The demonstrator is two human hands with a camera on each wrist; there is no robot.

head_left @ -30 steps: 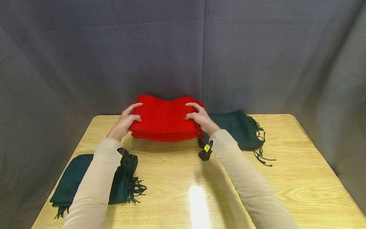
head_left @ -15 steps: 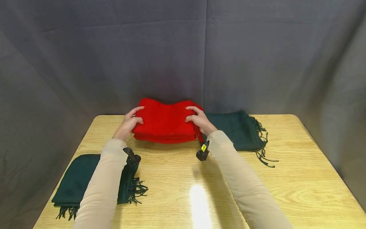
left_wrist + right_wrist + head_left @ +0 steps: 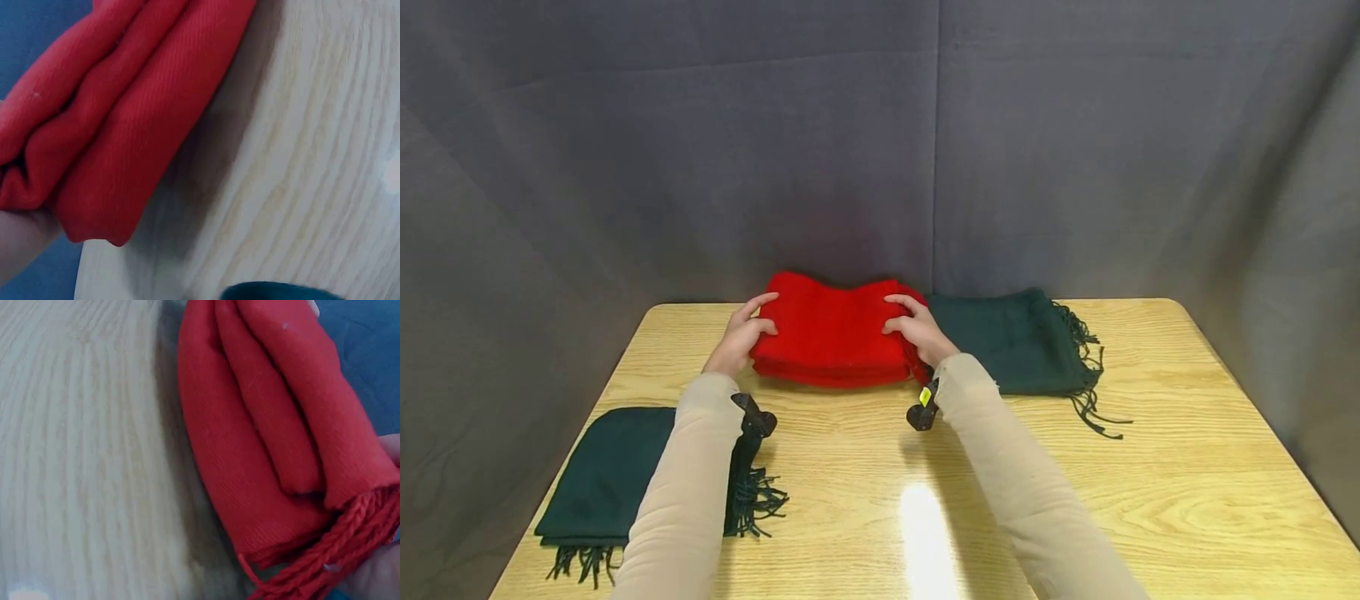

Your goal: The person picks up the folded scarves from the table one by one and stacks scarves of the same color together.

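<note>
A folded red scarf [image 3: 835, 329] with fringe spans the space between the two hands at the far side of the table. My left hand [image 3: 741, 335] grips its left end, thumb and a finger showing on top. At the fringed right end, my right hand [image 3: 917, 327] holds it the same way; the other fingers are hidden. In the left wrist view the scarf's stacked folds [image 3: 125, 106] hang just above the wood, with a shadow beneath. The right wrist view shows the layered edge [image 3: 269, 425] and the twisted red fringe [image 3: 337, 556].
One folded dark green scarf [image 3: 1007, 342] lies at the back right, its fringe pointing right, partly behind the right hand. Another dark green scarf [image 3: 610, 475] lies at the front left, under the left forearm. A grey curtain [image 3: 850, 150] hangs behind the wooden table [image 3: 1150, 467].
Both hands have lowered the red scarf toward the tabletop, and its shadow has narrowed. The left forearm has shifted slightly right. The green scarves have stayed in place.
</note>
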